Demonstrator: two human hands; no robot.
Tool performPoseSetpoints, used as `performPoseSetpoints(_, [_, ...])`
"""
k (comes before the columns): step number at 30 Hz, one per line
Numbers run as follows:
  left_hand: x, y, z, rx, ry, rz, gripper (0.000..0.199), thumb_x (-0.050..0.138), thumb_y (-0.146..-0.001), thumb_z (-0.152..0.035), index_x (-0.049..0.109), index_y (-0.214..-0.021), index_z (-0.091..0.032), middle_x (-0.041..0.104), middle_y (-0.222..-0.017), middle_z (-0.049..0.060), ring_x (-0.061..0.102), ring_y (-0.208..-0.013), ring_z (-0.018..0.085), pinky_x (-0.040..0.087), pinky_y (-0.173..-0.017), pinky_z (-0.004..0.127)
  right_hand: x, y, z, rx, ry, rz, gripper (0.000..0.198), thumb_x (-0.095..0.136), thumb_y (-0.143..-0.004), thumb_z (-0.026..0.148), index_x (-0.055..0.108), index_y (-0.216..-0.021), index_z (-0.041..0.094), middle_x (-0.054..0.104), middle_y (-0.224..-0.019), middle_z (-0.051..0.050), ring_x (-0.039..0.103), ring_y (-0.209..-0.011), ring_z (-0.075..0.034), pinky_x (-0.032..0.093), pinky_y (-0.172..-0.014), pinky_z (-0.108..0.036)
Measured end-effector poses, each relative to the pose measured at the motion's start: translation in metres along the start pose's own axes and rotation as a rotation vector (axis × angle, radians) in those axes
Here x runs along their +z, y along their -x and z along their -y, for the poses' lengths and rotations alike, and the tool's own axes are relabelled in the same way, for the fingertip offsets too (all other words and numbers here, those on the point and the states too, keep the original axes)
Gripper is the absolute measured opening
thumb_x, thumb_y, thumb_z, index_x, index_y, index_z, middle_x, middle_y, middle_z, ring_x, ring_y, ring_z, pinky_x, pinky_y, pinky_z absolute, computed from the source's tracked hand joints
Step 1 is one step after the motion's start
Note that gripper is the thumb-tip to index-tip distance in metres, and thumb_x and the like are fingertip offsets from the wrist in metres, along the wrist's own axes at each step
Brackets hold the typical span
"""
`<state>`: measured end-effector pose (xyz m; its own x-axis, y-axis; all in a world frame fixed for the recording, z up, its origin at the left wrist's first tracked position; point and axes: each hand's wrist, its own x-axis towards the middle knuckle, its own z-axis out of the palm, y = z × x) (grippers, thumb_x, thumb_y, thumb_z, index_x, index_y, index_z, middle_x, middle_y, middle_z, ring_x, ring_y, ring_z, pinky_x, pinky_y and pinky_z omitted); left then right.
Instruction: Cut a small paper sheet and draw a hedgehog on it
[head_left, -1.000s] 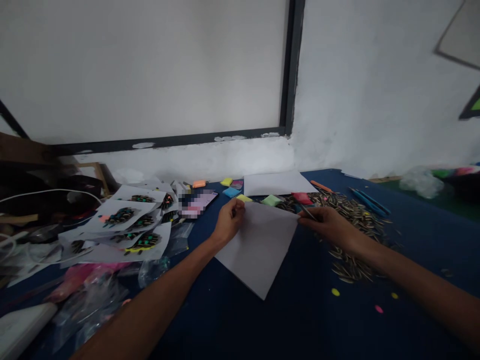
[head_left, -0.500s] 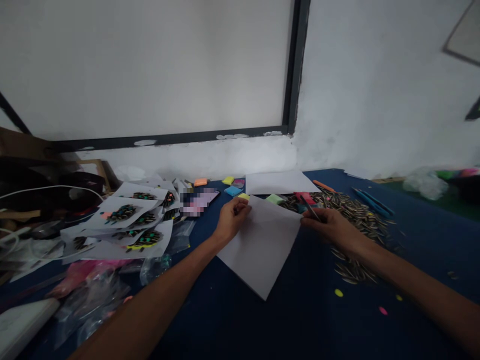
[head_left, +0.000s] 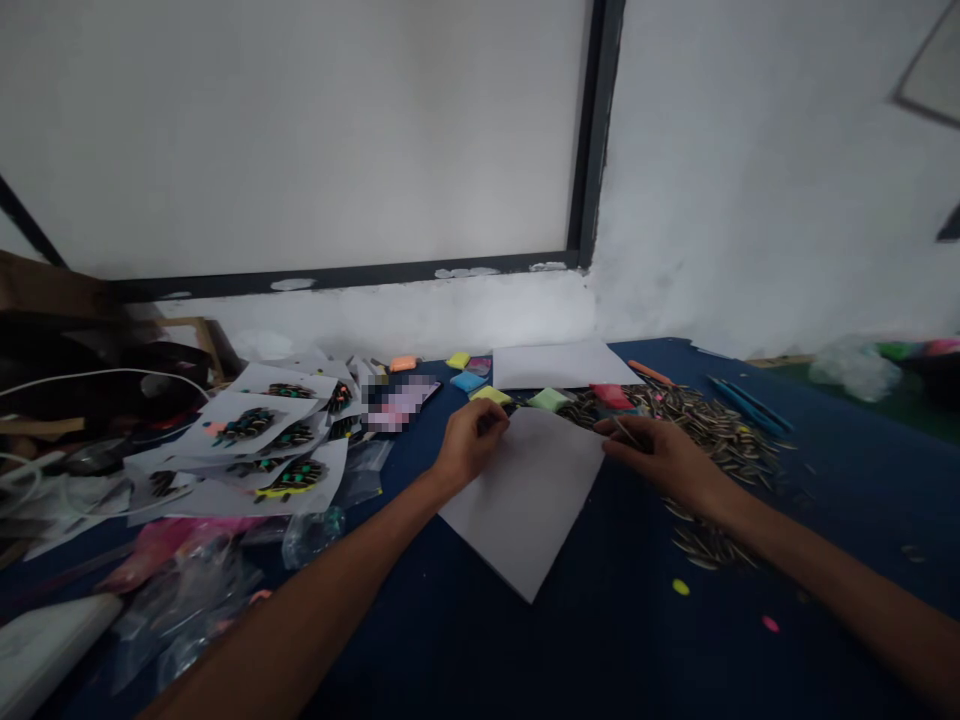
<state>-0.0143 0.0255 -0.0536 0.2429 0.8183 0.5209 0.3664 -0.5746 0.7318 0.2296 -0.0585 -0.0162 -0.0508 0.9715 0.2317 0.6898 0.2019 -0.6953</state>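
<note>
Head view: the blank white sheet lies flat on the blue desk, turned like a diamond — one corner points toward the person, its long axis running from that corner up toward the wall. Nothing is stuck on it yet, while finished seed pictures lie at left. The left hand pinches the sheet's far left edge. The right hand — closed around thin tweezers — rests at its right corner beside the seed pile.
</note>
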Motion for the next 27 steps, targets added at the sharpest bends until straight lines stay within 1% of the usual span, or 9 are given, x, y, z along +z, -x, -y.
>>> performPoseSetpoints(3, [-0.002,0.003,-0.005,0.059,-0.085,0.057,0.008,0.054,-0.074,-0.012,0.061,-0.076,-0.016,0.062,-0.071,0.0,0.053,-0.063,0.01,0.038,-0.057,0.02,0.002,0.001,-0.002,-0.002,0.052,-0.062,0.036,0.057,-0.077,0.04,0.067,-0.103,0.018,0.072,-0.096,-0.007,0.065,-0.084,-0.025,0.048,-0.071,-0.033])
performPoseSetpoints(6, [-0.003,0.005,-0.011,0.098,-0.127,0.112,0.01,0.054,-0.072,-0.011,0.06,-0.079,-0.016,0.063,-0.075,0.0,0.056,-0.068,0.011,0.04,-0.062,0.021,0.003,0.002,-0.002,-0.024,0.144,-0.102,0.032,0.057,-0.076,0.036,0.068,-0.099,0.018,0.072,-0.098,-0.008,0.065,-0.083,-0.024,0.048,-0.072,-0.033])
performPoseSetpoints(8, [-0.004,0.006,-0.012,0.106,-0.125,0.133,0.016,0.055,-0.072,-0.013,0.06,-0.087,-0.017,0.064,-0.079,0.0,0.057,-0.071,0.012,0.042,-0.065,0.022,0.003,0.003,0.0,-0.051,0.215,-0.102,0.028,0.057,-0.075,0.033,0.069,-0.095,0.018,0.072,-0.089,-0.007,0.065,-0.075,-0.022,0.047,-0.065,-0.03])
performPoseSetpoints(11, [-0.003,0.005,-0.011,0.142,-0.114,0.149,0.023,0.057,-0.072,-0.016,0.061,-0.095,-0.018,0.065,-0.087,0.002,0.058,-0.077,0.014,0.044,-0.071,0.024,0.005,0.004,0.008,-0.087,0.307,-0.11,0.025,0.054,-0.077,0.032,0.071,-0.088,0.018,0.068,-0.067,-0.003,0.059,-0.059,-0.018,0.04,-0.053,-0.025])
performPoseSetpoints(13, [-0.002,0.005,-0.009,0.184,-0.122,0.156,0.02,0.056,-0.072,-0.015,0.062,-0.091,-0.017,0.065,-0.086,0.003,0.058,-0.08,0.015,0.044,-0.073,0.025,0.007,0.004,0.013,-0.111,0.357,-0.096,0.026,0.05,-0.08,0.034,0.071,-0.081,0.018,0.061,-0.054,-0.001,0.054,-0.051,-0.016,0.034,-0.049,-0.024])
performPoseSetpoints(15, [-0.002,0.005,-0.009,0.213,-0.134,0.17,0.019,0.053,-0.07,-0.011,0.062,-0.086,-0.016,0.064,-0.083,0.002,0.057,-0.078,0.015,0.044,-0.071,0.025,0.01,0.003,0.017,-0.155,0.39,-0.075,0.03,0.047,-0.084,0.034,0.072,-0.078,0.018,0.059,-0.051,0.0,0.054,-0.048,-0.015,0.033,-0.05,-0.024])
performPoseSetpoints(18, [-0.003,0.005,-0.009,0.225,-0.124,0.187,0.023,0.048,-0.067,-0.007,0.061,-0.083,-0.016,0.062,-0.08,0.002,0.057,-0.075,0.014,0.043,-0.068,0.024,0.017,-0.005,0.02,-0.209,0.412,-0.082,0.029,0.048,-0.086,0.029,0.074,-0.088,0.018,0.066,-0.058,-0.003,0.059,-0.055,-0.017,0.036,-0.054,-0.025])
performPoseSetpoints(22, [-0.004,0.006,-0.009,0.222,-0.105,0.191,0.027,0.045,-0.063,-0.004,0.06,-0.082,-0.015,0.062,-0.079,0.002,0.056,-0.073,0.014,0.043,-0.067,0.024,0.028,-0.018,0.02,-0.248,0.411,-0.078,0.028,0.054,-0.082,0.022,0.073,-0.102,0.021,0.073,-0.085,-0.006,0.064,-0.074,-0.019,0.042,-0.065,-0.026])
performPoseSetpoints(27, [-0.003,0.004,-0.007,0.199,-0.104,0.184,0.036,0.043,-0.061,-0.002,0.064,-0.087,-0.015,0.065,-0.084,0.003,0.057,-0.077,0.015,0.044,-0.07,0.024,0.037,-0.019,0.019,-0.307,0.448,-0.083,0.029,0.052,-0.085,0.021,0.072,-0.106,0.021,0.067,-0.088,-0.007,0.063,-0.077,-0.019,0.043,-0.066,-0.027])
